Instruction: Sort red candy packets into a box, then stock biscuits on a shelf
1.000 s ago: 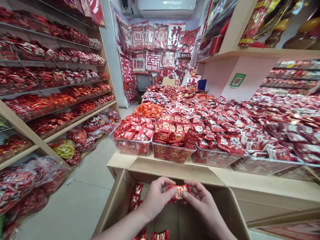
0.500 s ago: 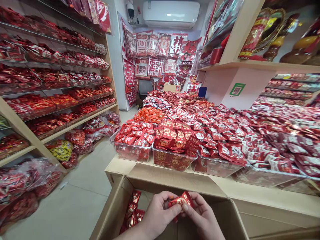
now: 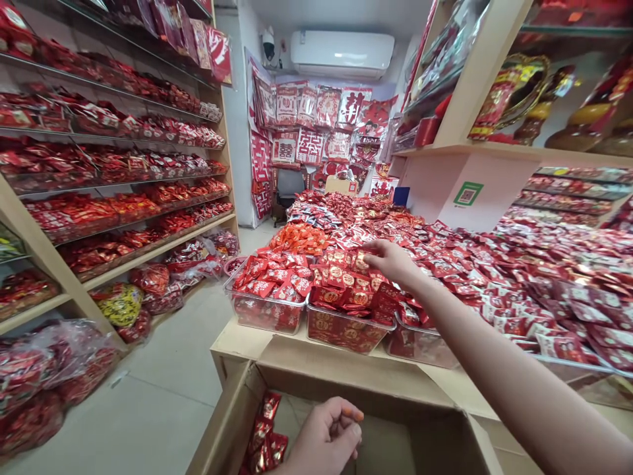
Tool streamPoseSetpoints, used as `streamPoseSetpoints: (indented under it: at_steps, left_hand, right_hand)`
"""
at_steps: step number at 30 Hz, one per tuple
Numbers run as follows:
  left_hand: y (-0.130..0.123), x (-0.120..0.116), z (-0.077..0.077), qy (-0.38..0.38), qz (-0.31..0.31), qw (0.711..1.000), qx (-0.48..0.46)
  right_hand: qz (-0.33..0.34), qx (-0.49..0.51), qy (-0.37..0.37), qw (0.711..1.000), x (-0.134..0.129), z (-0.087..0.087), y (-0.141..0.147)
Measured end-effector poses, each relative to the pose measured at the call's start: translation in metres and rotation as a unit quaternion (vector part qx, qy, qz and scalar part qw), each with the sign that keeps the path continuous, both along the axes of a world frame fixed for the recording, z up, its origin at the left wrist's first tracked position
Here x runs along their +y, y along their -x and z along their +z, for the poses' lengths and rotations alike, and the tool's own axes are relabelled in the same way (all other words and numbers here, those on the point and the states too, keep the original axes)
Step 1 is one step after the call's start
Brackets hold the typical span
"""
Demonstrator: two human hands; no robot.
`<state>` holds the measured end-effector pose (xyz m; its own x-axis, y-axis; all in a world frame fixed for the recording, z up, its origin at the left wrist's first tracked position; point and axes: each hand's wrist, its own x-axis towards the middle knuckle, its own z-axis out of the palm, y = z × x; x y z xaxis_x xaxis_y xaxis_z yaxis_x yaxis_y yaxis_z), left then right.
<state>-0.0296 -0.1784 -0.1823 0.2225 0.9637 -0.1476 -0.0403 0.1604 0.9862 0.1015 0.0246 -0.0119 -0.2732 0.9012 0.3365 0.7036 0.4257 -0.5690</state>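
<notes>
My left hand hovers over an open cardboard box, fingers curled in toward the thumb, and I see nothing in it. Several small shiny red-and-gold packets lie inside the box along its left wall. Stretched out over the counter, my right hand touches the red packets with gold print heaped in a clear plastic bin. Its fingertips are close together at the bin's right side; whatever is between them is too small to make out.
To the left stands another clear bin of red packets. More heaped packets spread right and back. Shelves of red goods line the left wall, with plastic bags on the floor. A wooden shelf unit overhangs the right.
Both hands held a red packet together over the box. My right hand has since moved forward to the bin, while my left hand stays above the box without the packet. The view has tilted slightly up.
</notes>
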Motion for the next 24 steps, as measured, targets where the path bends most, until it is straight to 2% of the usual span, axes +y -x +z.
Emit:
streamPoseSetpoints:
  at_steps: [2,5,10,14,17,19,21,22,23,24]
  left_hand:
    - [0.0,0.0,-0.003,0.011,-0.02,0.999,0.022]
    - [0.001,0.0,-0.002,-0.003,-0.053,0.997,0.061]
    - [0.004,-0.003,0.003,-0.087,-0.08,0.982,0.15]
    - [0.004,-0.003,0.008,-0.178,-0.105,0.953,0.222]
    - [0.004,-0.004,0.009,-0.213,-0.14,0.931,0.26]
    - [0.008,-0.007,0.002,-0.209,-0.189,0.912,0.297]
    - [0.015,-0.011,-0.015,-0.194,-0.244,0.884,0.348]
    - [0.019,-0.013,-0.028,-0.186,-0.265,0.869,0.374]
    - [0.022,-0.015,-0.042,-0.173,-0.277,0.859,0.394]
    - [0.024,-0.017,-0.058,-0.152,-0.284,0.853,0.411]
  right_hand:
    - [0.004,-0.036,0.017,0.999,0.023,-0.004,0.01]
    - [0.021,-0.075,0.033,0.996,0.039,-0.014,0.017]
    - [0.014,-0.136,0.004,0.991,0.036,-0.022,0.018]
    - [-0.004,-0.168,-0.045,0.985,0.032,-0.024,0.022]
    - [-0.004,-0.173,-0.063,0.983,0.025,-0.021,0.023]
    - [-0.018,-0.16,-0.089,0.983,0.006,-0.014,0.019]
    - [-0.002,-0.122,-0.089,0.988,-0.029,-0.009,0.011]
    - [0.04,-0.083,-0.063,0.994,-0.052,-0.011,0.006]
    - [0.115,-0.047,0.0,0.992,-0.078,-0.017,0.001]
    - [0.207,-0.029,0.076,0.975,-0.104,-0.028,-0.003]
